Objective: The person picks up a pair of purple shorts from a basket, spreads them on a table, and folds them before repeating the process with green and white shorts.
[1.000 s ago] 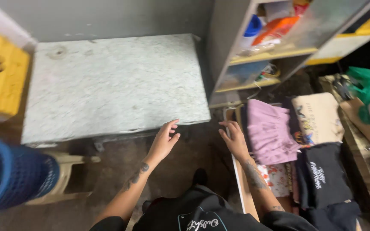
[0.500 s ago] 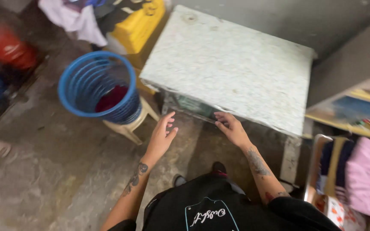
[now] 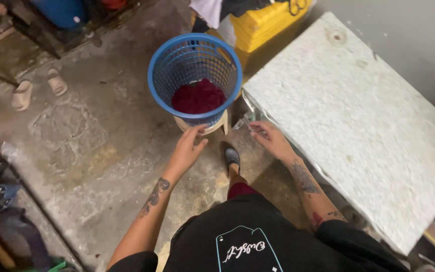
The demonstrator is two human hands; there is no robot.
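Left hand (image 3: 187, 148) moved nearer blue basket (image 3: 195, 75); fingers spread.

Blue plastic lattice basket (image 3: 195, 75), slightly glossy; dark red cloth (image 3: 198, 97) inside, soft and matt. Pale speckled tabletop (image 3: 358, 116), matt, worn, stained. Rough, cracked concrete floor (image 3: 86, 146). Smooth yellow plastic crate (image 3: 263, 25).

Pale sandals (image 3: 39, 88), yellow crates (image 3: 268, 25)

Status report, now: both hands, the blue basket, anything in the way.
Left hand open, empty, at the foot of the blue basket. Right hand open, empty, near the table edge. Basket holds dark red cloth, sits on a stool. Nothing between hands and basket.
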